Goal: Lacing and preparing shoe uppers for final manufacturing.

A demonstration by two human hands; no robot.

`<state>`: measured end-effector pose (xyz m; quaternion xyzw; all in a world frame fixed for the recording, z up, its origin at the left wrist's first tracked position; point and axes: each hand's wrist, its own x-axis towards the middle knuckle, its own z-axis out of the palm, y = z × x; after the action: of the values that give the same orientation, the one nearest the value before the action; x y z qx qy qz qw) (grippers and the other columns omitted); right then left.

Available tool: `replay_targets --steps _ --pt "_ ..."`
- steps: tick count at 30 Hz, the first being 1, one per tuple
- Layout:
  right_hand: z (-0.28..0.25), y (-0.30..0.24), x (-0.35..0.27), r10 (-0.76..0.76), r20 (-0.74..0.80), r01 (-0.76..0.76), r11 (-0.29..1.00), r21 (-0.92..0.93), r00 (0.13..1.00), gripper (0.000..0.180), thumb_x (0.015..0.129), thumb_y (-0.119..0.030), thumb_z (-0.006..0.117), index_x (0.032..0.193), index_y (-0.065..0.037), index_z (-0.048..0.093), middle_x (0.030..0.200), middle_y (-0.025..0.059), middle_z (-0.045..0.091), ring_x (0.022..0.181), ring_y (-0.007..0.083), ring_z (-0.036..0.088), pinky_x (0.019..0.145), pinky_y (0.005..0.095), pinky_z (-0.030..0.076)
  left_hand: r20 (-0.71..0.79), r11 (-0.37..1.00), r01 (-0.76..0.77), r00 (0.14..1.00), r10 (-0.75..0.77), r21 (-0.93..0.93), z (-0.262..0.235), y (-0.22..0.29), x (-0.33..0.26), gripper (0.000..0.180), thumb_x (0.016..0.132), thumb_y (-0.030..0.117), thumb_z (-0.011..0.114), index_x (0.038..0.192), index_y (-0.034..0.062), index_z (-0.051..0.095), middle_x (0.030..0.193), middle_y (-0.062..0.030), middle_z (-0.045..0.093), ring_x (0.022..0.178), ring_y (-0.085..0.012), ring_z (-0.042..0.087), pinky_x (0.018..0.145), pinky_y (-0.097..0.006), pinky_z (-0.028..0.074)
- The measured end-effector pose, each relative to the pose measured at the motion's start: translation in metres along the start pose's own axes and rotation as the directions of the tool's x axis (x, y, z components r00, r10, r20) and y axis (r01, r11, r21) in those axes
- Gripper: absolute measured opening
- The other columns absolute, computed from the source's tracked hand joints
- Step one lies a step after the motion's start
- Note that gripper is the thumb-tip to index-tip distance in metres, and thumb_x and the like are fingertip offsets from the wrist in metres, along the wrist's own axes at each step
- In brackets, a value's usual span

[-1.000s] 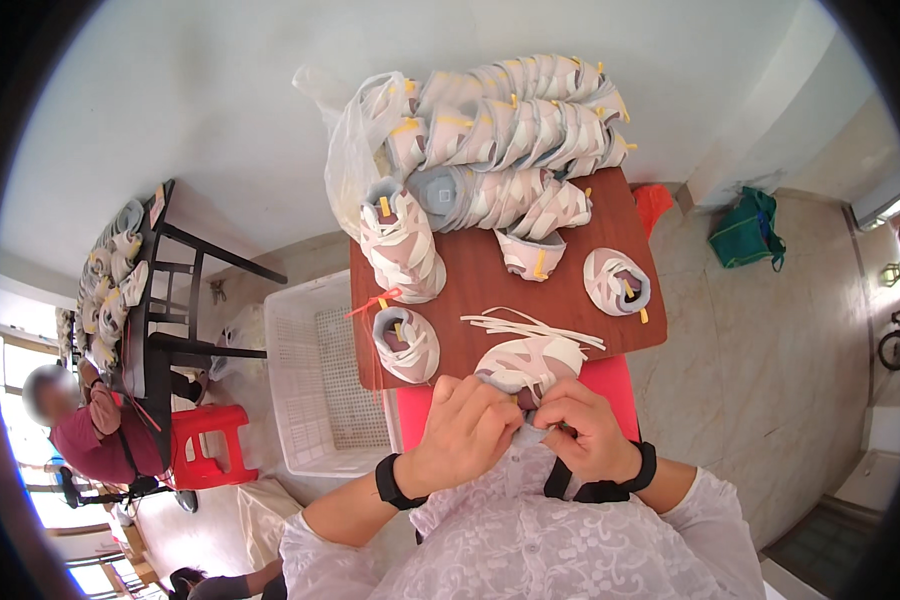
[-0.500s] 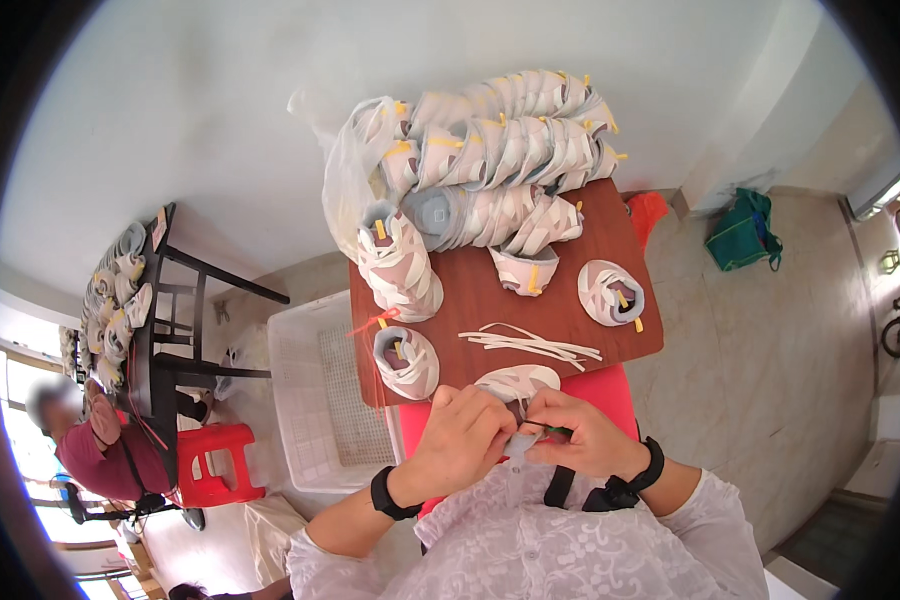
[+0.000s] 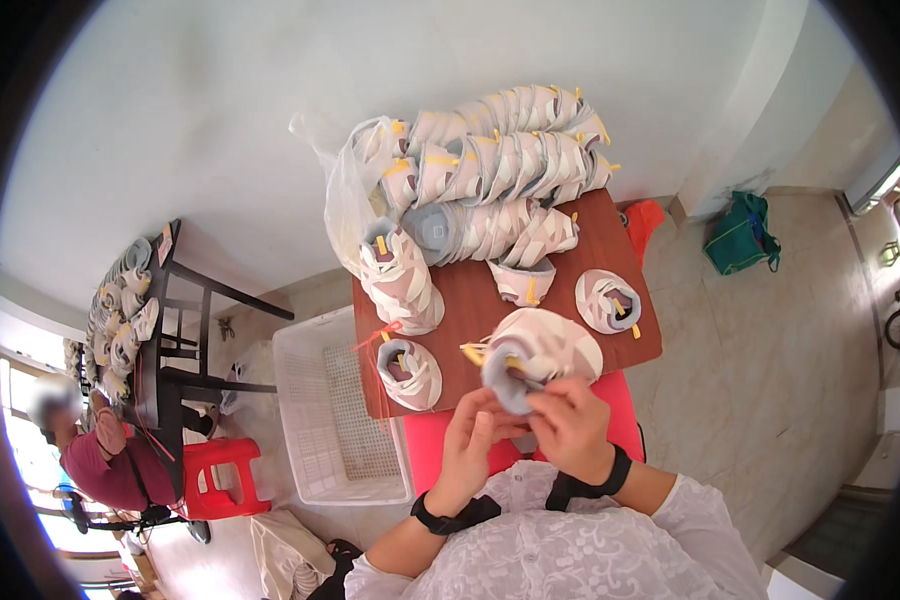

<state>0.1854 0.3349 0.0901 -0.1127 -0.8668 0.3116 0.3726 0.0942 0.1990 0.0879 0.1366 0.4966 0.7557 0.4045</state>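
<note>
Both your left hand (image 3: 473,432) and right hand (image 3: 570,420) pinch the shoe upper (image 3: 535,352) at the table's (image 3: 470,300) near edge; likely soft, light, so grip its rim.

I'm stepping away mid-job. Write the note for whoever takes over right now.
Left hand and right hand: both hold one pale shoe upper raised over the near edge of the brown table; the right hand's grip pinches at its grey opening.
On the table: three loose uppers, a short stack on the left, and long rows at the back, partly in a clear bag.
White crate on the floor to the left.
Done or left: cannot tell which uppers are finished.
</note>
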Motion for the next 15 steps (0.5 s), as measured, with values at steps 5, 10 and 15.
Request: replay_targets --steps 5,10,15 --pt "0.001 -0.015 -0.003 -0.222 0.253 0.274 0.942 -0.192 0.942 0.028 0.075 -0.011 0.060 0.102 -0.005 0.066 0.095 0.0033 0.059 0.073 0.0174 0.063 0.057 0.0306 0.053 -0.169 0.990 0.024 0.986 0.000 0.140 -0.013 -0.007 0.012 0.023 0.096 0.009 0.050 0.117 0.0000 0.054 0.107 -0.0088 0.064 0.095 -0.0167 0.065 0.080 -0.031 0.053" --pt "-0.016 -0.007 -0.006 -0.335 0.112 0.325 0.941 0.095 0.936 0.039 0.071 -0.010 0.074 0.108 -0.002 0.064 0.099 0.0078 0.063 0.073 0.0218 0.065 0.058 0.0318 0.052 -0.200 0.963 -0.046 0.974 0.102 0.264 -0.022 0.005 0.016 0.019 0.093 0.002 0.048 0.108 -0.0043 0.060 0.096 -0.0102 0.068 0.083 -0.0185 0.068 0.072 -0.030 0.056" --pt "-0.026 -0.014 0.015 0.119 0.021 -0.121 0.984 0.131 0.993 0.038 0.080 -0.020 0.072 0.111 0.000 0.062 0.098 0.0126 0.067 0.081 0.0226 0.065 0.070 0.0326 0.053 -0.126 0.584 -0.074 0.947 0.294 0.808 -0.015 0.023 0.015 0.011 0.085 0.008 0.059 0.086 -0.0026 0.062 0.067 -0.0112 0.066 0.056 -0.0158 0.062 0.051 -0.030 0.047"
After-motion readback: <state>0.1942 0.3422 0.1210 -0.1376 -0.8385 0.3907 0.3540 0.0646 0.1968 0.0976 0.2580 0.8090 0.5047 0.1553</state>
